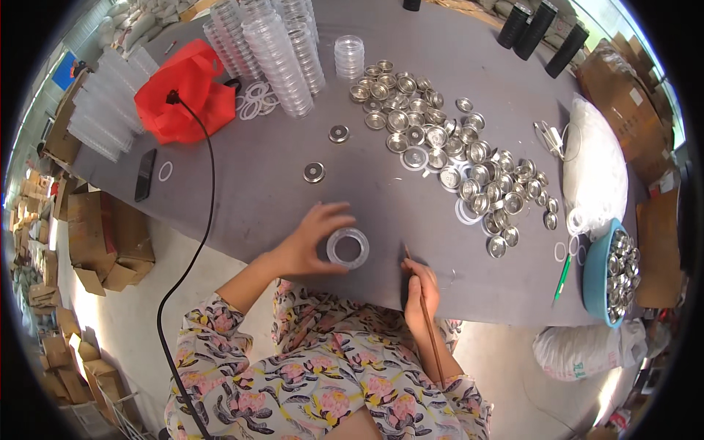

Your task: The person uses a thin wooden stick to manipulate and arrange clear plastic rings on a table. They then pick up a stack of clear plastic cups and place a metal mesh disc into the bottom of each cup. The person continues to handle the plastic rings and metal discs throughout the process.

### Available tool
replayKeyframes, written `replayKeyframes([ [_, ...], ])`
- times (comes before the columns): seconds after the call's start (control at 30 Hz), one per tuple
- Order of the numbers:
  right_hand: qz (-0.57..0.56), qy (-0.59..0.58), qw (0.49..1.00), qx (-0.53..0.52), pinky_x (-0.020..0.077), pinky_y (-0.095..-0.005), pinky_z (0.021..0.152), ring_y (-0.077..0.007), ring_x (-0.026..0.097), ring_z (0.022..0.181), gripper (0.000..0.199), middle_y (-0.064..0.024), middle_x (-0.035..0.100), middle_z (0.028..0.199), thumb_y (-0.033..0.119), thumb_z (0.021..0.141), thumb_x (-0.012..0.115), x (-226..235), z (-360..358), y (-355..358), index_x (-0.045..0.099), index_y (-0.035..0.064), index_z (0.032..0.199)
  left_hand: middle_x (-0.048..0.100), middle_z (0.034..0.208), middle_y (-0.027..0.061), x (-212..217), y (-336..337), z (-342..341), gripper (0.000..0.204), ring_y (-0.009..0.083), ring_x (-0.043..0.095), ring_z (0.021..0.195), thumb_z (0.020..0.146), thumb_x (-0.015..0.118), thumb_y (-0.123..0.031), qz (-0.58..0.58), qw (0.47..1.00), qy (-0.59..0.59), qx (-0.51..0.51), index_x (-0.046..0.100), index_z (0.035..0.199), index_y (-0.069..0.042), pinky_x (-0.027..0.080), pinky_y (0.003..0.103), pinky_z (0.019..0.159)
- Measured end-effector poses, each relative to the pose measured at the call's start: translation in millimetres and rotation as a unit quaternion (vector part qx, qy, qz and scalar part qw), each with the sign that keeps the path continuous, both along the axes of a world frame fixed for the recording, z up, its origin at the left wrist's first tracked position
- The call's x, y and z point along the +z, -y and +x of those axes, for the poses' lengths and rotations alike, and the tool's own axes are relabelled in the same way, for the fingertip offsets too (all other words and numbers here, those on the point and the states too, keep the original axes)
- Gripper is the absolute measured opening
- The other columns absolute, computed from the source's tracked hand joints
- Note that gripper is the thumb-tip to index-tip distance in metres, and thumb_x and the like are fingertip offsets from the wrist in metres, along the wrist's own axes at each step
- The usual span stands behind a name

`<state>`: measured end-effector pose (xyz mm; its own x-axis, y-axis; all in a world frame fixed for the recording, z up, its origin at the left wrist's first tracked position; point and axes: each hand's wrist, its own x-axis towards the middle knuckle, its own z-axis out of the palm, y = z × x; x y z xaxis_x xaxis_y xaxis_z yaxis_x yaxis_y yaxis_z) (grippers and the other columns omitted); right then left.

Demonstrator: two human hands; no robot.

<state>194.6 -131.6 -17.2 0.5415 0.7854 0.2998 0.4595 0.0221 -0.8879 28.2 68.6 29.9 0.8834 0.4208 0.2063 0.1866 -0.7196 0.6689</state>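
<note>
Nearest the camera, a floral-patterned garment (323, 381) fills the lower edge, and the near edge of the grey table (257, 183) is partly hidden behind the forearms. The right hand (419, 282) is closed around a thin brown stick (425, 315), whose tip rests on the tabletop by the hand; the lower end of the stick is lost against the sleeve. The left hand (312, 242) is curled around a small clear round container (347, 248) lying flat on the table near its front edge, with thumb and fingers pressed to its rim; what sits inside the container cannot be made out.

Just beyond, two single round metal discs (314, 172) lie apart from the rest. To the right, a broad scatter of shiny metal caps (455, 154) is spread across the table, with white rings (466, 213) mixed in; individual pieces blur together toward the far side. A blue bowl (595, 275) of more metal pieces is partly cut off by the table's right edge. A black phone (144, 174) lies at the left, and a black cable (198, 213) runs off the table to the floor. At the far end, stacks of clear containers (275, 44) and a red bag (187, 92) are seen, the stacks cropped by the rim of the view.
</note>
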Motion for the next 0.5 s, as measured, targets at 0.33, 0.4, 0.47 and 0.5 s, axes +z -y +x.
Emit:
replayKeyframes([
  [0.33,-0.022,0.021,1.0,-0.009,0.0406,-0.0346,0.082,-0.0254,0.055,0.088,0.035,-0.0142,0.06,0.092,0.025,0.091,0.041,0.7,0.1,-3.0,0.058,-0.0022,0.102,0.043,0.126,0.0161,-83.1,-239.2,-24.9,0.053,0.0323,0.04,0.118,0.077,0.061,-0.027,0.232,0.854,0.009,0.465,0.045,0.124,-0.007,0.029,0.049,0.098],
  [0.4,-0.027,0.033,0.999,-0.008,0.0409,-0.0346,0.081,-0.0253,0.055,0.088,0.036,-0.0142,0.06,0.091,0.027,0.091,0.04,-0.4,-1.1,-4.4,0.058,-0.0027,0.102,0.046,0.122,0.0139,-85.0,-255.5,-31.6,0.05,0.0316,0.042,0.116,0.078,0.059,-0.028,0.2,0.849,-0.008,0.489,0.047,0.122,-0.009,0.031,0.051,0.095],
  [0.47,-0.026,0.031,0.999,-0.003,0.041,-0.0346,0.081,-0.0253,0.055,0.088,0.037,-0.0143,0.059,0.09,0.027,0.091,0.039,1.7,-3.5,-5.5,0.058,-0.0029,0.101,0.048,0.118,0.0114,-81.0,-261.6,-32.8,0.046,0.0291,0.043,0.113,0.077,0.059,-0.026,0.211,0.841,-0.086,0.491,0.05,0.119,-0.011,0.033,0.05,0.092],
  [0.5,-0.027,0.035,0.999,-0.013,0.0408,-0.0353,0.081,-0.0263,0.055,0.087,0.034,-0.0141,0.06,0.09,0.024,0.09,0.04,2.0,-4.6,-4.7,0.058,-0.0024,0.1,0.05,0.115,0.0102,-76.2,-258.8,-30.7,0.044,0.0279,0.044,0.112,0.077,0.059,-0.025,0.214,0.834,-0.125,0.493,0.051,0.118,-0.012,0.035,0.049,0.091],
])
